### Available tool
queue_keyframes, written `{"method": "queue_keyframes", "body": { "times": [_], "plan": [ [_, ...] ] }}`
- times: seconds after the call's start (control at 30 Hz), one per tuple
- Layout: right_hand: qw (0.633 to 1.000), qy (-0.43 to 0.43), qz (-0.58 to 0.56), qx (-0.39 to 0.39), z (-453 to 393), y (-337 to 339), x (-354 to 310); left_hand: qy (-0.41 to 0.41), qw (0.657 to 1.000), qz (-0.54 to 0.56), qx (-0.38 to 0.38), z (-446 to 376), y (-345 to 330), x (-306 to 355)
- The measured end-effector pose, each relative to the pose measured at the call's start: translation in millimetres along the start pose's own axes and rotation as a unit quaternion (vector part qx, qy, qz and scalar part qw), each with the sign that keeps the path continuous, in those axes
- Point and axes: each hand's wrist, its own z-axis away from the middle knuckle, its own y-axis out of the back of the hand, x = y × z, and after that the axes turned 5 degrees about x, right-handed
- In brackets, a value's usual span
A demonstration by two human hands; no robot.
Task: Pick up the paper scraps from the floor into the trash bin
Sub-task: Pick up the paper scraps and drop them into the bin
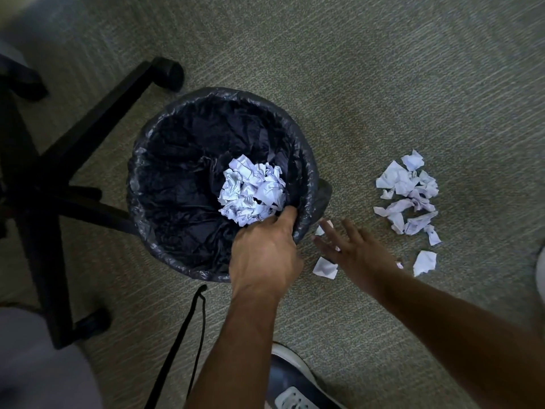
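Observation:
A round trash bin (153, 160) lined with a black bag stands on the carpet, with a heap of crumpled white paper (252, 190) inside. My left hand (265, 255) grips the bin's near rim, thumb over the edge. My right hand (351, 249) hovers just right of the bin with fingers spread, blurred, above small scraps (324, 268) on the floor. A larger pile of paper scraps (408, 196) lies further right, and one single scrap (424, 262) sits below it.
A black office chair base (88, 137) with casters stands left of the bin. A black cord (177, 343) lies on the carpet near my left forearm. A dark shoe (292, 379) shows at the bottom edge.

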Motion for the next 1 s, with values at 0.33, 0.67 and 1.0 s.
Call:
{"method": "queue_keyframes", "body": {
  "times": [0.33,0.67,1.0],
  "plan": [
    [0.998,-0.024,0.055,-0.029,-9.0,-18.8,-0.6,-0.008,1.0,-0.008,0.021,-0.3,-4.9,1.1],
    [0.994,0.097,0.016,0.053,-26.2,-28.8,5.2,-0.01,1.0,0.005,0.021,-0.1,-6.3,-0.4],
    [0.765,-0.229,-0.482,0.361,14.7,41.8,-4.5,0.005,1.0,-0.003,-0.009,-1.2,-2.1,1.9]
  ]
}}
